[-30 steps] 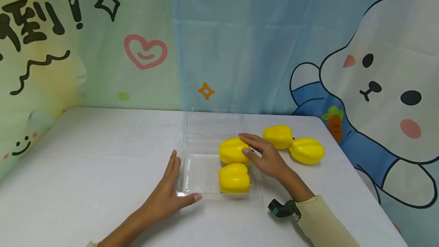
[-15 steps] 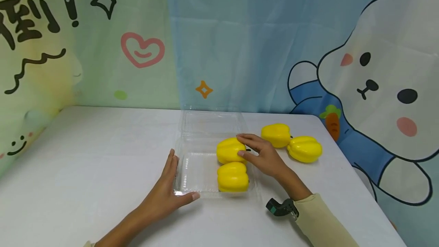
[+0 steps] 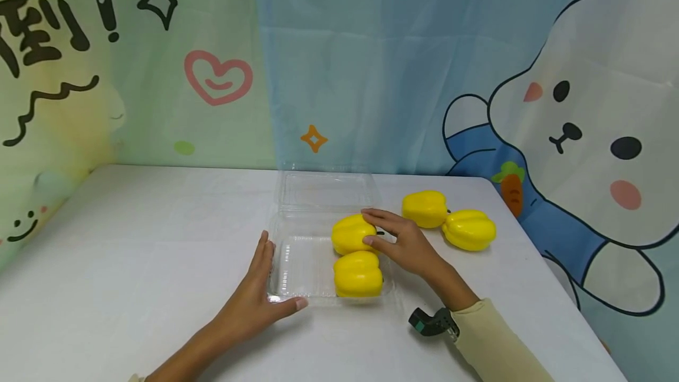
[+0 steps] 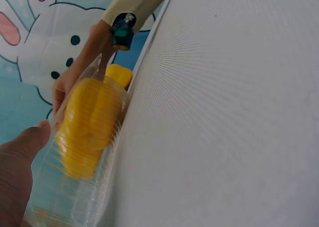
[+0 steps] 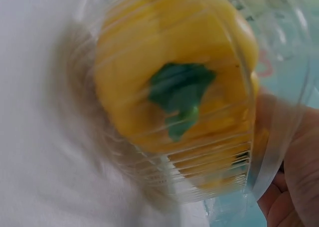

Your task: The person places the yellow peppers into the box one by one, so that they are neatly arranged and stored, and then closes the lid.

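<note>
A clear plastic clamshell box (image 3: 297,264) lies open on the white table, its lid (image 3: 326,190) folded back. Two yellow peppers are inside it, one far (image 3: 347,234) and one near (image 3: 358,274). My right hand (image 3: 378,230) grips the far pepper, fingers over its top and thumb on its side. In the right wrist view that pepper (image 5: 174,72) and its green stem (image 5: 182,95) show through the box wall. My left hand (image 3: 265,287) rests against the box's left front corner with straight fingers. The left wrist view shows my thumb (image 4: 20,172) on the box wall (image 4: 75,197).
Two more yellow peppers (image 3: 423,208) (image 3: 469,230) lie on the table right of the box. A cartoon-print curtain hangs behind the table. The table's right edge (image 3: 536,258) runs close to the outer pepper. A black and green wrist device (image 3: 429,322) sits on my right forearm.
My right hand has shifted the far pepper slightly left, deeper into the box. My left hand has stayed at the box corner.
</note>
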Demonstrator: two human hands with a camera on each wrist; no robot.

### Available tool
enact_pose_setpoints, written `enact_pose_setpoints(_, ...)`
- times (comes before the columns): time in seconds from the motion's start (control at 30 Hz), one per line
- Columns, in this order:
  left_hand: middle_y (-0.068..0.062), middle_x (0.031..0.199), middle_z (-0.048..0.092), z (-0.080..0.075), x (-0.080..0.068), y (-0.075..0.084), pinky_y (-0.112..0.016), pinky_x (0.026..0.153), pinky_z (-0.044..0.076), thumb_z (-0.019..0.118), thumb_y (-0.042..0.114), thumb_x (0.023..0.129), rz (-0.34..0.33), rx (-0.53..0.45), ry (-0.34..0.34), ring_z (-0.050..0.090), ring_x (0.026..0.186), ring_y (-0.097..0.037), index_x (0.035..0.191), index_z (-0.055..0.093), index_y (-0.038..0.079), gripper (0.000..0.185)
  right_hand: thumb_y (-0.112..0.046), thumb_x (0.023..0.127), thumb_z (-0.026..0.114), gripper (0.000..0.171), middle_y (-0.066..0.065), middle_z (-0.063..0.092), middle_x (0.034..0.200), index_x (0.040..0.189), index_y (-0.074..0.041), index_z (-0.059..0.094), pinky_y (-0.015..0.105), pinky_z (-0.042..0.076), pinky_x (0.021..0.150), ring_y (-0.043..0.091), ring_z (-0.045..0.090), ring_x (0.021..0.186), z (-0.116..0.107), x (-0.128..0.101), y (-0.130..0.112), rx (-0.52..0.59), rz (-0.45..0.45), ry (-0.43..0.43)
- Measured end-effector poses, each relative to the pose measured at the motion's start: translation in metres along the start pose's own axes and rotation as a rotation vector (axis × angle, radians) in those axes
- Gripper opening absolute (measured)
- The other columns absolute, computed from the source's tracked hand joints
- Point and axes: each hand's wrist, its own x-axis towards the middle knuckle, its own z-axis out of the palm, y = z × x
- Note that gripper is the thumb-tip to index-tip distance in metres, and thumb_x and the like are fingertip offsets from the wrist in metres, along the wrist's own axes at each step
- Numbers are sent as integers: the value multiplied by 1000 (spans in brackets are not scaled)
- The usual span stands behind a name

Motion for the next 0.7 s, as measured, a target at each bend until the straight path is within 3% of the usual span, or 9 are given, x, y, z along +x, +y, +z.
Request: enact_pose_setpoints(0.7,0,162,-10,0,-1,0,-52,113,17,80,54,74,6,19,3,6,146,-23,156,0,5,124,-26,93,66,52,7,49,143,138,-3,53,41,38,105,24,44,132,-1,1,-2,-116,-6,-66)
